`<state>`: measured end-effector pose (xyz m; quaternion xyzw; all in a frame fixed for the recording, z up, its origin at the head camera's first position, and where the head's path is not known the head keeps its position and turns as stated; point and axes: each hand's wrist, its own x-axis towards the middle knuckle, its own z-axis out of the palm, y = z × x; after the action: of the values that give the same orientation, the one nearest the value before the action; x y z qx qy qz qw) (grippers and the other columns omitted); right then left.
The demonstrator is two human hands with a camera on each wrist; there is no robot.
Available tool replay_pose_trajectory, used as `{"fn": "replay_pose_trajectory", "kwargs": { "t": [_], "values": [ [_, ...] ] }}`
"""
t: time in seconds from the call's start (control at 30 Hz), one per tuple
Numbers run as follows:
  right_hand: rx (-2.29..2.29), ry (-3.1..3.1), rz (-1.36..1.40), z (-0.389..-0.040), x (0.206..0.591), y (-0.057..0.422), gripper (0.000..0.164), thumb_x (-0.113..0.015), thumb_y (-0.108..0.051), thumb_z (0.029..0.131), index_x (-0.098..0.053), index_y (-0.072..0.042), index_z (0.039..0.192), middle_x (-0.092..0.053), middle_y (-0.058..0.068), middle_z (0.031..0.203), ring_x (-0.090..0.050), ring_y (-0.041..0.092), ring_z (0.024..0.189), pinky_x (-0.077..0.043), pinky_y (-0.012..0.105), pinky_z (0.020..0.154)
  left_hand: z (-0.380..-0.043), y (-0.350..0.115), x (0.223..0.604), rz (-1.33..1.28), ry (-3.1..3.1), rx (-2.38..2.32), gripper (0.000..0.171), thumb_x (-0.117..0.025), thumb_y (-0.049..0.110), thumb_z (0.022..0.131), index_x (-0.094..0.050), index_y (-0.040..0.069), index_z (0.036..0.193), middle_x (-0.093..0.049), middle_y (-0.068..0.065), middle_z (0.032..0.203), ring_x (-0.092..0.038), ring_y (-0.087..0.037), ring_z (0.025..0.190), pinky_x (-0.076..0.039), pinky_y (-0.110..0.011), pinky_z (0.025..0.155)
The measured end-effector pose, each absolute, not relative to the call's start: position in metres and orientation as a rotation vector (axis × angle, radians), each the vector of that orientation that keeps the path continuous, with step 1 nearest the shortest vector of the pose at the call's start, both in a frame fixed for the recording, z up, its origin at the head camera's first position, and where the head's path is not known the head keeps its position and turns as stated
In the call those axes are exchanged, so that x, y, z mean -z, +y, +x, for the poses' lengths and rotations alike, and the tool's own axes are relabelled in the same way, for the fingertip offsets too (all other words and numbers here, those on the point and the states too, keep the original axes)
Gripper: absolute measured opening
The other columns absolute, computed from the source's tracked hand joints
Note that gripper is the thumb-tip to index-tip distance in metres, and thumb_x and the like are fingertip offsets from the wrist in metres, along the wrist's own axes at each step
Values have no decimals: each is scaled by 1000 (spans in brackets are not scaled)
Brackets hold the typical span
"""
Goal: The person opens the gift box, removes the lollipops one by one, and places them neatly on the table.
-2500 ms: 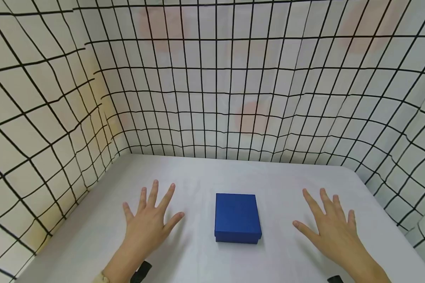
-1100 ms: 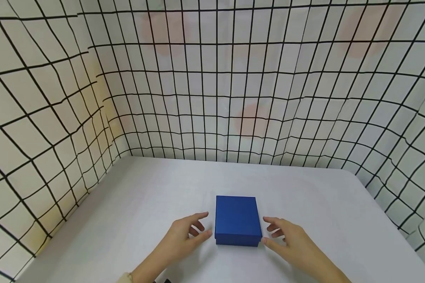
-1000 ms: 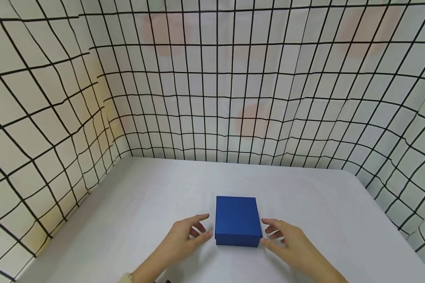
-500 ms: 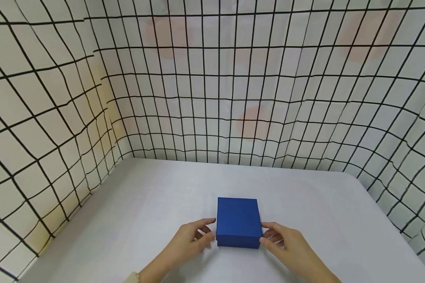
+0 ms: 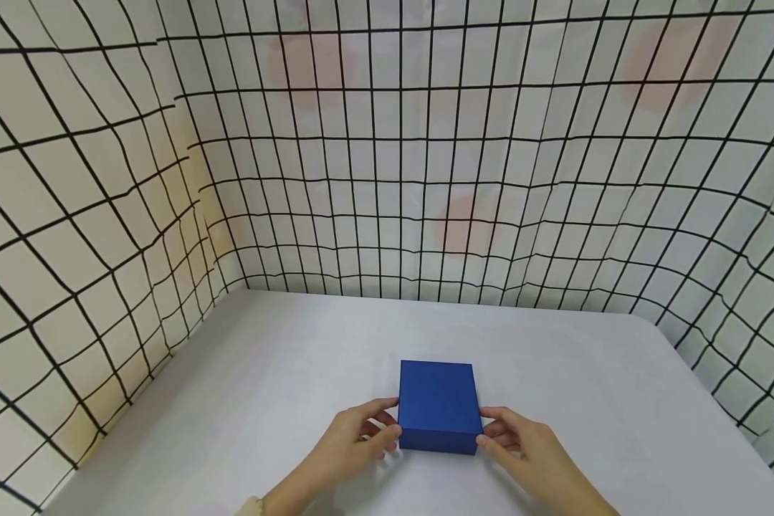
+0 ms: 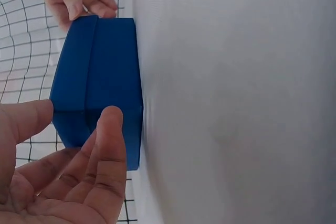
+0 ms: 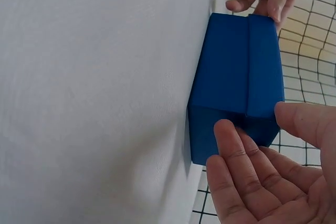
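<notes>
Blue rectangular lidded box, probably cardboard, sits on the white table. Your left hand grips its left side, your right hand its right; neither's nearer.

No text, label, brand, number or sign can be read in the head view, and none can be read in the left wrist or right wrist view.

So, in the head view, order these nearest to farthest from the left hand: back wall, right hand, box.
1. Box: just right of the left hand.
2. Right hand: across the box.
3. Back wall: far side, beyond the table.
</notes>
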<state>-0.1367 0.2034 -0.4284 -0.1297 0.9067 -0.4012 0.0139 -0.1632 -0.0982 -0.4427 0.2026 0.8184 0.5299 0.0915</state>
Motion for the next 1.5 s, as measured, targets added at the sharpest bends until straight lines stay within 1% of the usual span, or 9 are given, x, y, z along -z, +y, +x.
{"fn": "replay_pose_trajectory", "kwargs": {
  "t": [0.4, 0.63, 0.83, 1.07, 1.13, 1.3, 1.5],
  "values": [
    [1229, 2835, -410, -138, 427, 204, 50, -65, -42, 97, -61, -6, 132, -70, -3, 101, -64, -3, 85, -57, 16, 80, -163, -93, 440, 625, 2465, -1588, 47, -67, 25, 97, -56, 6, 139, -68, -2, 105, -72, -14, 77, -58, -21, 64],
    [1227, 2852, -381, -137, 422, 203, 51, -65, -44, 96, -61, -7, 131, -70, -3, 101, -64, -2, 85, -57, 16, 78, -164, -91, 436, 636, 2466, -1595, 47, -67, 26, 98, -57, 6, 139, -67, 0, 104, -71, -14, 78, -58, -21, 64],
    [1253, 2874, -387, -137, 421, 203, 48, -66, -40, 97, -62, -7, 131, -70, -3, 100, -64, -2, 86, -57, 16, 78, -165, -91, 432, 644, 2486, -1576, 47, -66, 27, 98, -57, 6, 139, -67, 0, 104, -71, -16, 78, -57, -21, 64],
    [1287, 2927, -452, -136, 416, 203, 43, -68, -32, 97, -63, -5, 130, -71, -4, 99, -64, -3, 85, -58, 18, 76, -165, -91, 426, 640, 2488, -1573, 48, -66, 27, 98, -56, 6, 140, -67, -1, 105, -70, -10, 80, -58, -20, 67],
    [1298, 2937, -436, -136, 414, 202, 42, -69, -31, 96, -63, -6, 129, -71, -4, 98, -64, -3, 85, -58, 17, 76, -164, -91, 425, 631, 2481, -1588, 48, -66, 26, 98, -56, 6, 140, -67, -1, 105, -71, -11, 80, -58, -21, 67],
    [1298, 2951, -379, -137, 409, 200, 43, -71, -31, 95, -63, -9, 130, -71, -4, 98, -66, -2, 86, -58, 17, 78, -164, -91, 422, 637, 2480, -1621, 47, -66, 25, 98, -56, 6, 140, -66, -2, 105, -72, -18, 80, -59, -22, 66],
    [1273, 2964, -355, -137, 404, 198, 44, -69, -35, 95, -62, -11, 131, -71, -5, 101, -66, -1, 88, -58, 18, 79, -163, -93, 417, 664, 2508, -1627, 47, -64, 28, 99, -56, 7, 140, -67, -2, 103, -72, -24, 81, -59, -22, 67]
  ]
}}
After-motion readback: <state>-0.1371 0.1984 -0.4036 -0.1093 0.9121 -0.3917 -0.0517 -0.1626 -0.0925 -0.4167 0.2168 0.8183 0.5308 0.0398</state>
